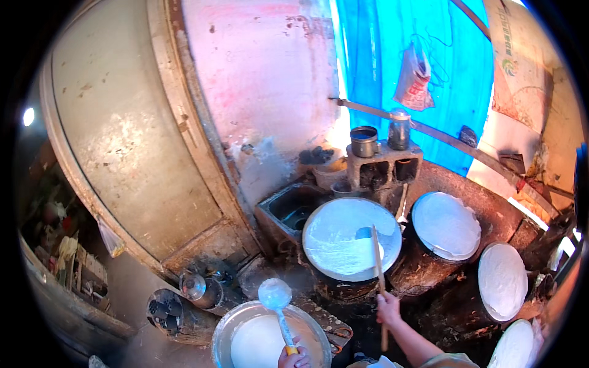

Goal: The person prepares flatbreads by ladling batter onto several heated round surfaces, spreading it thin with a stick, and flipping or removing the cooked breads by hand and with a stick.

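Observation:
My left hand (294, 357) is wrapped round the yellow handle end of a ladle (275, 294). The ladle's whitish round bowl is raised over the far rim of a wide metal basin (221, 325) holding white batter (256, 343). In my right hand (388, 308) is a long wooden stick (378, 264), gripped partway along its length. Its far end reaches over a round griddle (319, 211) coated with a white layer of batter (334, 254). A grey-blue patch lies beside the stick's tip; I cannot tell whether it is a blade or bare griddle.
More round white-topped griddles on drum stoves (446, 226) (503, 282) curve along the right. A dark sink (264, 211) and a concrete block (353, 165) bearing a metal pot (364, 142) and a jar (399, 130) stand behind. Left of the basin lies a cylinder with dark briquettes (165, 310).

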A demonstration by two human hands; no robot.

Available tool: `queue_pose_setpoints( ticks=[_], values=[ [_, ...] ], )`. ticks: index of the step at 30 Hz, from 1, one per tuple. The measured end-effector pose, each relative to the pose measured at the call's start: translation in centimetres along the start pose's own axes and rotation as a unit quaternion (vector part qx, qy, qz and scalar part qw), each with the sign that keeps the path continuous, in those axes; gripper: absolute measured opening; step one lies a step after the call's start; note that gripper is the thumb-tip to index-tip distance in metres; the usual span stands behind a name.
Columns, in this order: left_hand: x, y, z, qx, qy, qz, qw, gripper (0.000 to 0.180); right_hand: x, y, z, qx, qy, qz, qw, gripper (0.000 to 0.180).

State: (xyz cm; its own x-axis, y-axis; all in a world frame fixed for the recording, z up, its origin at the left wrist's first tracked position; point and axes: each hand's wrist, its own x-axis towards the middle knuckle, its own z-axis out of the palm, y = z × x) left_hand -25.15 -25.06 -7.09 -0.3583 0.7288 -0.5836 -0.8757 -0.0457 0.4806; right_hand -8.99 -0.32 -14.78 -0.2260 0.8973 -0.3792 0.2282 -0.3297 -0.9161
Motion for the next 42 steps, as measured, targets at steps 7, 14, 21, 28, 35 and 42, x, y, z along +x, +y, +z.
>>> queue_pose_setpoints(
  ticks=[7,14,21,28,35,42],
  values=[
    [1.6,0.0,0.5,-0.027,-0.08,0.021,0.996,0.046,-0.8,2.3,-4.3,-0.144,-0.036,-0.031,0.988,0.029],
    [4.0,-0.9,3.2,-0.057,0.003,-0.039,0.998,0.021,6.1,-3.0,-6.5,-0.171,0.045,-0.16,0.971,0.031],
    [4.8,-0.7,2.3,0.008,0.005,-0.037,0.999,0.015,8.0,3.6,-12.2,-0.262,0.083,-0.385,0.881,0.034],
    [4.4,-0.3,6.3,-0.044,0.081,-0.094,0.991,0.014,10.4,-6.2,-6.5,0.053,0.024,-0.124,0.991,0.039],
    [6.2,-0.8,5.3,-0.101,-0.14,-0.25,0.953,0.019,3.6,-4.6,2.5,0.208,-0.028,0.047,0.977,0.039],
    [4.8,-0.8,6.5,-0.183,-0.229,-0.24,0.925,0.016,5.3,-3.6,-2.9,0.268,0.026,0.06,0.961,0.033]
  ],
)
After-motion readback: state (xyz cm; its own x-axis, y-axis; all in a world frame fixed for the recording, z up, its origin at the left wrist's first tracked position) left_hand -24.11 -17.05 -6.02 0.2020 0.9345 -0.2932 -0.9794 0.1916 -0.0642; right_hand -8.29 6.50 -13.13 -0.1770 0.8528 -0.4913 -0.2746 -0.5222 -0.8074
